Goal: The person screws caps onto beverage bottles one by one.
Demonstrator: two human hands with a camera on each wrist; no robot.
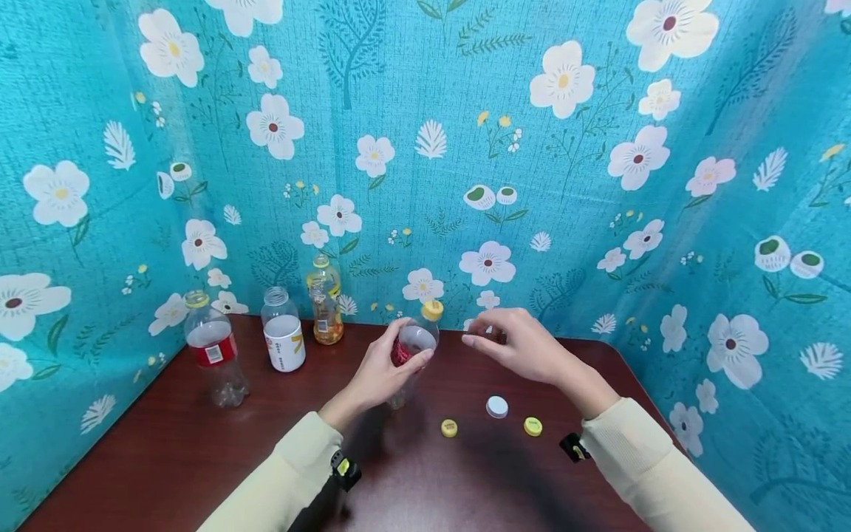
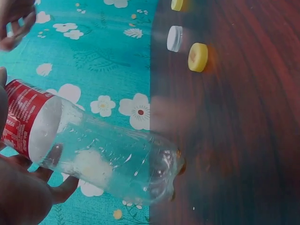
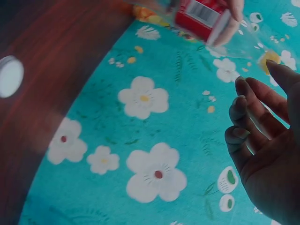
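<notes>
My left hand (image 1: 388, 362) grips a clear plastic bottle (image 1: 420, 336) around its red label (image 2: 29, 117). A yellow cap (image 1: 432, 309) sits on the bottle's mouth, and the bottle leans a little to the right. Whether its base touches the table cannot be told. To the right of that cap, my right hand (image 1: 521, 345) hovers with its fingers loosely bent. In the right wrist view nothing lies between those fingers, and the yellow cap appears just beyond the thumb. Below the hands on the table lie a white cap (image 1: 496, 406), a yellow cap (image 1: 449, 428) and another yellow cap (image 1: 532, 426).
Uncapped bottles stand at the left of the dark wooden table (image 1: 166, 443): a red-labelled one (image 1: 214, 347), a white-labelled one (image 1: 284, 340) and a small one with a yellow neck ring (image 1: 325, 299). A blue flowered curtain (image 1: 399, 89) hangs behind and on both sides.
</notes>
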